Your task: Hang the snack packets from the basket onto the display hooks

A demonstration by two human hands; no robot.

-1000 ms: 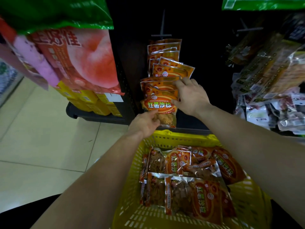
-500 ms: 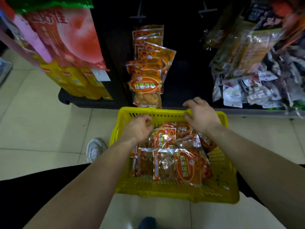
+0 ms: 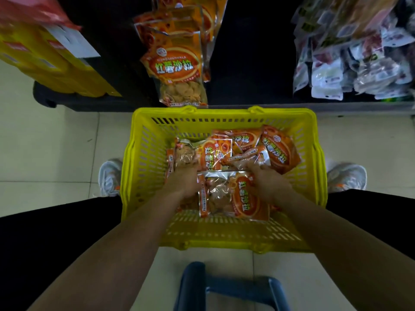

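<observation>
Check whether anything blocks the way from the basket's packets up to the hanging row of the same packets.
Nothing visible does. Both the left hand and right hand are on the loose packets in the yellow basket; only open air separates its far rim from the hanging packets. The hook itself is hidden.

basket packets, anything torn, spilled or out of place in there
Nothing looks torn or spilled. The packets in the yellow basket just lie jumbled, overlapping at different angles. Above, the hanging packets behind the front one sit fanned and askew rather than squarely stacked.
</observation>
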